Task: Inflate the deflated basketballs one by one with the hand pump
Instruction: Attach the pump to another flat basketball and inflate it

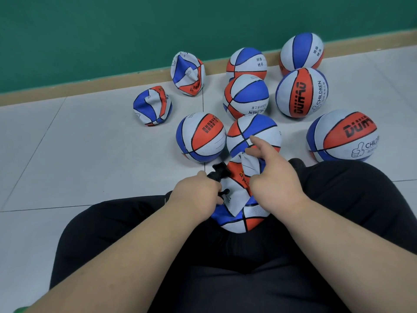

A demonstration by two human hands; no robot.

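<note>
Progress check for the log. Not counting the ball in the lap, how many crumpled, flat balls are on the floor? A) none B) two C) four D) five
B: only the crumpled ball by the wall and the crumpled ball left of it lie flat on the floor.

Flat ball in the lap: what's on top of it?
Left hand grips the black pump against the flat ball; right hand holds its crumpled top. Needle and valve are hidden under the hands.
</note>
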